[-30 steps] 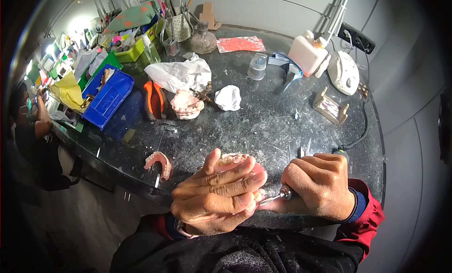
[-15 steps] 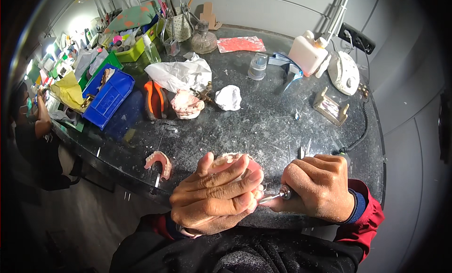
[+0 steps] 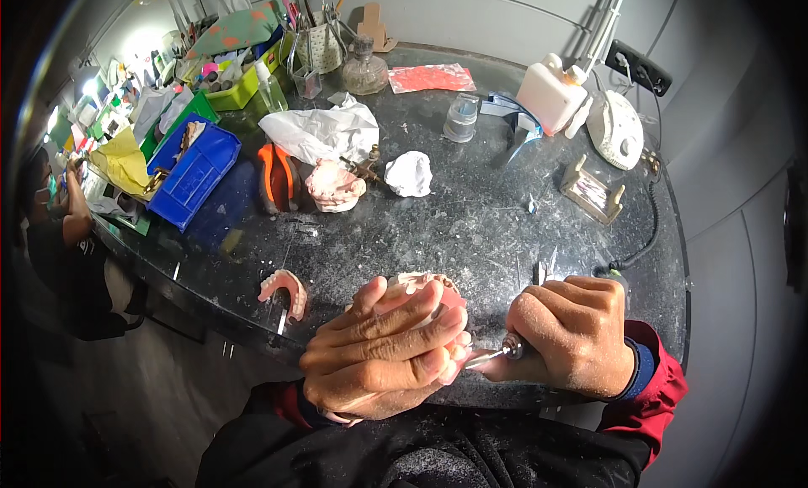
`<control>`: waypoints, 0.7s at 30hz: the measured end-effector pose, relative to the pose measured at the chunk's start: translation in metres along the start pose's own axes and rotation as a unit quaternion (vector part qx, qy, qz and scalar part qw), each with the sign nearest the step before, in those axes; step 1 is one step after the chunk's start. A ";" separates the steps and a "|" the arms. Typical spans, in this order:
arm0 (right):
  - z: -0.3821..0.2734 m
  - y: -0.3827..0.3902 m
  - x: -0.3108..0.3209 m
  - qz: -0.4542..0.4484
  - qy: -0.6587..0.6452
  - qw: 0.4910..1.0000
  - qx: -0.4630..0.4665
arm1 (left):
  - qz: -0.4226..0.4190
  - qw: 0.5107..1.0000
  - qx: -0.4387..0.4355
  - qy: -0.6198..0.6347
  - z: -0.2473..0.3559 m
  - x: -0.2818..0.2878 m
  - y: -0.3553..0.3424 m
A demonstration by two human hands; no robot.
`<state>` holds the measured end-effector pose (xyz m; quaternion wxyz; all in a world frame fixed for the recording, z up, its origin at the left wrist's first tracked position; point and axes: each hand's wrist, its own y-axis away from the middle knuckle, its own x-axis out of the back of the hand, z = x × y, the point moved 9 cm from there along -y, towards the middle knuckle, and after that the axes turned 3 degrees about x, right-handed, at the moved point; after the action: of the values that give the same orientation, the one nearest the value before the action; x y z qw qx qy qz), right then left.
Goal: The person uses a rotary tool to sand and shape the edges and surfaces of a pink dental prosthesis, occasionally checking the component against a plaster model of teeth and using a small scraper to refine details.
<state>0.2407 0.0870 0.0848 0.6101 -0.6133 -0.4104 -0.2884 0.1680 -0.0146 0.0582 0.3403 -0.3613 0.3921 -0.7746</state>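
Near the front edge of the bench, my left hand (image 3: 379, 353) is wrapped around a denture (image 3: 455, 368) with a pink base and pale teeth. Its fingers lie across the denture and hide much of it. My right hand (image 3: 572, 332) grips a rotary handpiece (image 3: 512, 346), whose metal tip points left and meets the denture's lower right edge, or comes very close. Whitish dust coats my right hand's knuckles. To the left of my hands, a second horseshoe-shaped denture (image 3: 293, 289) lies on the dusty black bench (image 3: 497, 227).
Behind my hands sit a pinkish plaster model (image 3: 331, 192), a white plaster piece (image 3: 409, 175) and orange-handled pliers (image 3: 276, 175). A blue bin (image 3: 195, 178) stands left. To the right are a bur holder (image 3: 592, 193) and white control unit (image 3: 614, 133). A co-worker (image 3: 63, 235) sits far left.
The denture and my left fingers have shifted and tilted slightly, showing more of the denture's lower end. My right hand has barely moved, still holding the handpiece at the denture's edge.
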 end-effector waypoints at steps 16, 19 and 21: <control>0.001 0.000 0.000 0.005 -0.004 1.000 -0.019 | -0.015 1.000 -0.004 -0.006 0.000 0.001 0.002; 0.003 0.001 -0.002 -0.008 -0.009 0.998 -0.062 | -0.055 0.998 -0.001 -0.010 0.000 0.001 0.002; 0.002 0.003 -0.002 -0.012 -0.009 0.997 -0.075 | -0.080 0.997 0.004 -0.006 -0.001 -0.002 0.004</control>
<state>0.2418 0.0885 0.0817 0.5555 -0.6549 -0.4004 -0.3196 0.1692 -0.0142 0.0534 0.2807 -0.3953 0.3567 -0.7985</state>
